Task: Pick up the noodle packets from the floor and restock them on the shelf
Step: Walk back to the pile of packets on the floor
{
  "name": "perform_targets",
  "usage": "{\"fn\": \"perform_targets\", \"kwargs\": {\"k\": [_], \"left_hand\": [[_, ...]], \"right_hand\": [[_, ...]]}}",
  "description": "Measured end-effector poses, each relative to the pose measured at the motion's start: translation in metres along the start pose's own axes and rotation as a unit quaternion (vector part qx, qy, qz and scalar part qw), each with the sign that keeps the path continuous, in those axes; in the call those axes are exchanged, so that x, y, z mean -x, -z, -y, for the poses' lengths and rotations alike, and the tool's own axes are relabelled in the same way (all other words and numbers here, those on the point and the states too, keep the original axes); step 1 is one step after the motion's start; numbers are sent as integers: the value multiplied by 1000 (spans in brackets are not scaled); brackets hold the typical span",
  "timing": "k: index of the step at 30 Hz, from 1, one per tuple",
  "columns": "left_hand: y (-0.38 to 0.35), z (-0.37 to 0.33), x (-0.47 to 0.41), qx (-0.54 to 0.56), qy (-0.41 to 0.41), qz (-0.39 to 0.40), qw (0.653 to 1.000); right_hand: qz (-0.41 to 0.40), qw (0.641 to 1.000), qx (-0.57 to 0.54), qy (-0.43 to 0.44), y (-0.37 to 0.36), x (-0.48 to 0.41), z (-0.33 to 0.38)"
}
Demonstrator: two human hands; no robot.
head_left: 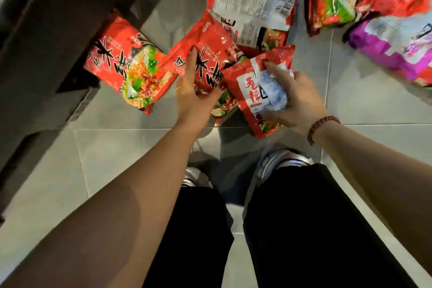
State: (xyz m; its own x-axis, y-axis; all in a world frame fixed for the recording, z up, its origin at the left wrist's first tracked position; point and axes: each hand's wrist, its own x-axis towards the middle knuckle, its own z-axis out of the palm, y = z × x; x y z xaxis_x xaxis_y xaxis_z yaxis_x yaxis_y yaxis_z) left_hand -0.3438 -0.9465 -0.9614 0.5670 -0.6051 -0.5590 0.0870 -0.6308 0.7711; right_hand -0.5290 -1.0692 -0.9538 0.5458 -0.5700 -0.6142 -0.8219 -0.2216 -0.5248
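Red front-up packet [210, 40]: left hand [190, 98] has it gripped
White-backed packet [247, 91]: right hand [301, 98] clutching it tight

Black trousers [304, 229], silvery shoes [280, 161] — red bead bracelet [320, 127], right wrist.

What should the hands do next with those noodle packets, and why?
Probably lift both packets together. The left-hand grip already pinches a red crinkly plastic noodle packet with black lettering, and the right-hand grip holds a red plastic noodle packet with its white label up. Both look secured, so raising them toward the dark shelf unit on the left seems next.
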Motion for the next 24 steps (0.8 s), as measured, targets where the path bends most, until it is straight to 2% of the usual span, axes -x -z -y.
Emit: {"fn": "perform_targets", "kwargs": {"k": [3,6,9,12,14,20,24], "left_hand": [[4,-4,-4,13,3,-25,1000],[11,-22,-4,15,-14,-16,1000],[27,-41,8,-22,-14,8,1000],[51,-68,37,4,21,31,999],[68,-97,65,24,28,47,998],[135,-188,152,57,41,131,989],[196,-260,211,70,38,179,981]], "right_hand": [[-13,998,-44,-32,-3,6,3],[-49,990,-115,-63,0,15,10],[-118,968,-210,-75,10,38,22],[-179,940,-281,-74,40,73,45],[-193,930,-308,-59,68,98,63],[-121,940,-315,-56,161,178,139],[-77,935,-344,-38,216,251,215]]}}
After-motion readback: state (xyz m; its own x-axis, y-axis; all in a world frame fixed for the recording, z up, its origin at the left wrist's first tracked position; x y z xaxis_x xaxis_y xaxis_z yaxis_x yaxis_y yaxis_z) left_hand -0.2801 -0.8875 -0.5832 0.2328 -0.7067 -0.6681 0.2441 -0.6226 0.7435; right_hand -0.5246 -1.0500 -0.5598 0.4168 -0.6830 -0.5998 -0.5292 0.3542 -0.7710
